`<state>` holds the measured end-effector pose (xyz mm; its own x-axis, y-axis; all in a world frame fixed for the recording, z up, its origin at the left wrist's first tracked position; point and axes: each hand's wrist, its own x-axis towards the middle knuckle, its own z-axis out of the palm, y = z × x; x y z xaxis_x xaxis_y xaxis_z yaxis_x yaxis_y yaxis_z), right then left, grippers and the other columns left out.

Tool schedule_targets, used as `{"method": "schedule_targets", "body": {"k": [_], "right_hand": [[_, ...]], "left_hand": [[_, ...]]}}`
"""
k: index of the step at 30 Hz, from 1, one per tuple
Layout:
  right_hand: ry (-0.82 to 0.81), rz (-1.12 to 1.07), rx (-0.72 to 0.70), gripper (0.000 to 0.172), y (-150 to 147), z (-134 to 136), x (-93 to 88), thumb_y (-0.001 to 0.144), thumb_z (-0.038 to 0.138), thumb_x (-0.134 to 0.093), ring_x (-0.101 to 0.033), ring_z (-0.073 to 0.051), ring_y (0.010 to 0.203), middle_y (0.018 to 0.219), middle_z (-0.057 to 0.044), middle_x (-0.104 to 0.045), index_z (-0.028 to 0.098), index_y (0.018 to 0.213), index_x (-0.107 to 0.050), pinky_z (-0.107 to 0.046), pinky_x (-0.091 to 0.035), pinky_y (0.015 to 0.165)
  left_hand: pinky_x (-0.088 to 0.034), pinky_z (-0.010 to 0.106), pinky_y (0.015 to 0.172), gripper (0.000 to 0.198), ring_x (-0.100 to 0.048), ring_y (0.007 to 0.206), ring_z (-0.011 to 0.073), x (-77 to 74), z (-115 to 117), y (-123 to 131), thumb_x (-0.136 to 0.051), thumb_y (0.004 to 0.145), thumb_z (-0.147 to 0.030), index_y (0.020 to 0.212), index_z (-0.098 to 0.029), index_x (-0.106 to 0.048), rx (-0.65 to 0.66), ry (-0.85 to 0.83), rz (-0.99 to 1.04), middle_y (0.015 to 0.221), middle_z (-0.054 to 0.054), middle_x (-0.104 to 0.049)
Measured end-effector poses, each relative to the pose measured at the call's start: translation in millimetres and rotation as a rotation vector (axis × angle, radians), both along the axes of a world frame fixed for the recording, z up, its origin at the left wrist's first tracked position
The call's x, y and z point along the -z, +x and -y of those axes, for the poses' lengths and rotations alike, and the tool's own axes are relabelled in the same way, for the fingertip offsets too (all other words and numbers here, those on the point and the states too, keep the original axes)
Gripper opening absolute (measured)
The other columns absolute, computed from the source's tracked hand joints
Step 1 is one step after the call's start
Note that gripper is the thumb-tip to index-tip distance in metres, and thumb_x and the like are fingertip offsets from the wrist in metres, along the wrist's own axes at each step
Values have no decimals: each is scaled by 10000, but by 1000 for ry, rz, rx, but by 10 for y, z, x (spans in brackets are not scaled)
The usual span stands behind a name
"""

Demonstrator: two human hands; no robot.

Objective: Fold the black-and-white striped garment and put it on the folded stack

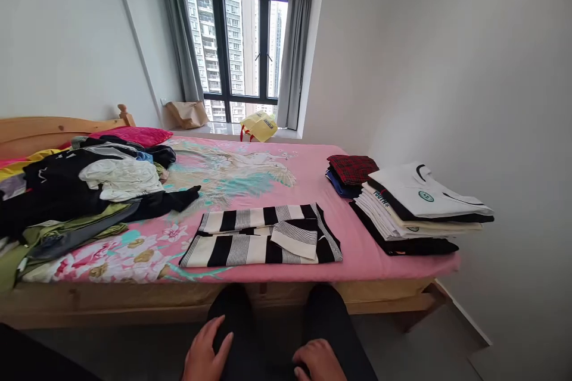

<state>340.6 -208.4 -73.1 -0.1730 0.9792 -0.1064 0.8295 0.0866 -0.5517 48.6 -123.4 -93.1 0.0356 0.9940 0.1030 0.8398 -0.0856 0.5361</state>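
Observation:
My left hand [206,350] is over my left thigh, its thumb and fingers apart and nothing in it. My right hand [320,361] rests by my right thigh, loosely bent and holding nothing; part of it is cut off by the lower edge. Beyond my knees, near the bed's front edge, lies a black-and-white striped top [250,249], folded into a long flat shape. One striped sleeve [295,239] is laid across its right part. Neither hand touches the garment.
Loose clothes [58,178] are heaped on the bed's left side. At right stand a stack of folded shirts [424,196] and a smaller pile topped with red plaid cloth [353,169]. A yellow bag [259,126] and a brown paper bag [186,114] sit by the window.

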Motion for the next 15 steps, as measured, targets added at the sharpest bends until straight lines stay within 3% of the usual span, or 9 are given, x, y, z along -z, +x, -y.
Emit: {"method": "schedule_targets", "body": {"k": [4,8,12,15], "right_hand": [[29,8,3,234,10,34,0,742,199,-526,-574,-182,929,908,-14,-671,257,915,-672,-299,-362,874],[45,24,12,215,3,-15,5,751,186,-517,-586,-175,892,883,-11,-675,244,891,-669,-299,-364,856],[29,32,16,205,-20,-23,-28,749,174,-520,-587,-177,887,872,-13,-676,237,876,-668,-294,-369,842],[33,28,44,205,-25,-4,-15,754,179,-517,-579,-184,910,894,-16,-670,238,883,-665,-285,-376,823]], "left_hand": [[-421,408,979,523,-571,1084,272,-306,-265,-163,-420,769,-537,1118,-176,-565,-120,171,104,1135,105,-631],[-391,394,992,506,-539,1101,269,-749,-637,-338,-374,790,-509,1107,-156,-550,-151,274,35,1130,121,-616],[-371,368,991,449,-539,1092,252,-1127,-1148,-452,-308,824,-393,1103,-153,-565,-154,226,-132,1126,116,-624],[-361,375,987,438,-527,1122,263,-1229,-1571,-478,-324,831,-336,1132,-129,-565,-159,154,-170,1163,141,-614]]}}
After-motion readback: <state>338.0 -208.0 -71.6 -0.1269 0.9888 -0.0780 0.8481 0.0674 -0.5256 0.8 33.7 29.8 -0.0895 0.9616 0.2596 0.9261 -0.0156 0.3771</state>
